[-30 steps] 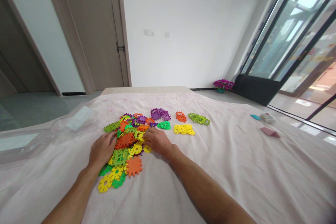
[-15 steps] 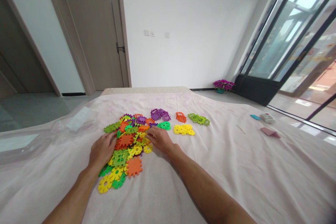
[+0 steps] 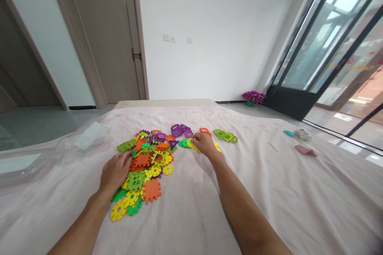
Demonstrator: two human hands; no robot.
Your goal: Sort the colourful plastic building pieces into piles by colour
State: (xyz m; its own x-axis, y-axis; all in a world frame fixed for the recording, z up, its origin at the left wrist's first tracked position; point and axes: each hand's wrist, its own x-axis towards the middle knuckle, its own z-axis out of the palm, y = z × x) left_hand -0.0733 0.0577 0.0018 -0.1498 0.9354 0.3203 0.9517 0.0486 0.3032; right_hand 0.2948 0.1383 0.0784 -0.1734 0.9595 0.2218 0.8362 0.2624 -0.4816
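A heap of coloured plastic interlocking pieces (image 3: 146,159) lies on a bed with a pink sheet (image 3: 269,191). My left hand (image 3: 115,171) rests flat on the heap's left edge, fingers on an orange piece. My right hand (image 3: 206,144) is stretched to the right of the heap, over a small group of yellow pieces (image 3: 217,148), with its fingers pinched on a yellow round piece (image 3: 190,143). A green round piece (image 3: 183,143) lies just left of it. Beyond are separate groups: purple pieces (image 3: 181,130), an orange piece (image 3: 205,130) and light green pieces (image 3: 226,135).
A clear plastic bag (image 3: 86,137) lies at the left of the bed. At the right lie a teal item (image 3: 289,133), a white item (image 3: 303,134) and a pink item (image 3: 304,150). A door, a white wall, a flower pot (image 3: 253,97) and glass doors stand beyond.
My right hand has left the heap and moved right and away to the yellow group, carrying a yellow piece. My left hand has stayed on the heap.
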